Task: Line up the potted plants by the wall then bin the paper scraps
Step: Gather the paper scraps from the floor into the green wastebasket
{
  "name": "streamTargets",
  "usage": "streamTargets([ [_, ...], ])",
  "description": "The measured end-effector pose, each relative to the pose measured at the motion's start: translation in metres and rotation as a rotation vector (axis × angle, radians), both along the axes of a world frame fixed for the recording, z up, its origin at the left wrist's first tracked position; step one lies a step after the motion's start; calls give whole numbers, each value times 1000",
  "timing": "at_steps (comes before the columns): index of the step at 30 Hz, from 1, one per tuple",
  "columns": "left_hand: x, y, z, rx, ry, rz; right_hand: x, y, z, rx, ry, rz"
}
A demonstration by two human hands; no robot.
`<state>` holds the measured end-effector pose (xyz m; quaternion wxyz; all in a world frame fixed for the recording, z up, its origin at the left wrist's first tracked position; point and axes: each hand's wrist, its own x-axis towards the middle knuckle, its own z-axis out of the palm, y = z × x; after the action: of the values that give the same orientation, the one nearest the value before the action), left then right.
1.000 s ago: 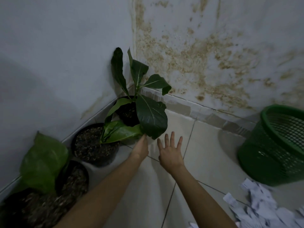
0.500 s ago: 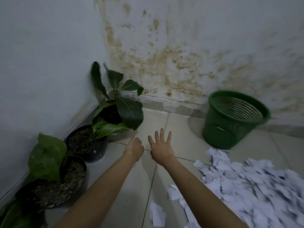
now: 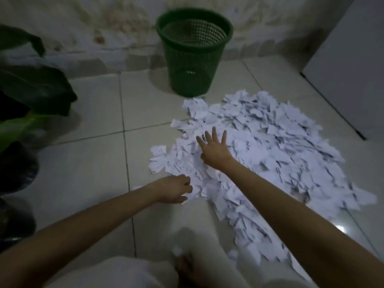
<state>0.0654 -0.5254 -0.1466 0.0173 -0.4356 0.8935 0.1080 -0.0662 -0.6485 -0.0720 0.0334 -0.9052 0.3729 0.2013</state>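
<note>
Right hand (image 3: 215,149): fingers spread wide, laid flat on heap of torn white paper scraps (image 3: 270,154) | Left hand (image 3: 174,189): fingers curled at heap's near edge, grip not discernible | Heap: on tiled floor (image 3: 89,163), beside green plastic mesh wastebasket (image 3: 194,53) | Dark-leaved potted plants (image 3: 31,90): at left edge.

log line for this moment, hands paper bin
phase: starting on scraps | right hand: spread over paper pile | left hand: curled at pile edge, grip unclear | bin: upright beyond pile
</note>
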Motion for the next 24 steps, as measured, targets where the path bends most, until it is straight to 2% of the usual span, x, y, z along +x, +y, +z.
streamTargets([
  [3,-1,-12,7,-13,21,7,-19,4,-7,37,-63,-21],
  [7,2,-16,10,84,62,66,-28,30,-18,170,-248,90],
  [9,-2,-13,21,256,85,195,-27,45,-25,273,-253,145],
  [10,-4,-13,28,402,48,265,-26,50,-28,293,-246,153],
  [13,-7,-4,43,857,-26,308,-22,53,-34,217,-237,157],
  [15,-10,8,39,1041,-6,295,-18,51,-34,163,-237,164],
  [19,-27,32,23,1267,83,299,-16,49,-34,111,-231,200],
  [24,-37,37,17,1357,143,287,-15,49,-34,64,-198,229],
])
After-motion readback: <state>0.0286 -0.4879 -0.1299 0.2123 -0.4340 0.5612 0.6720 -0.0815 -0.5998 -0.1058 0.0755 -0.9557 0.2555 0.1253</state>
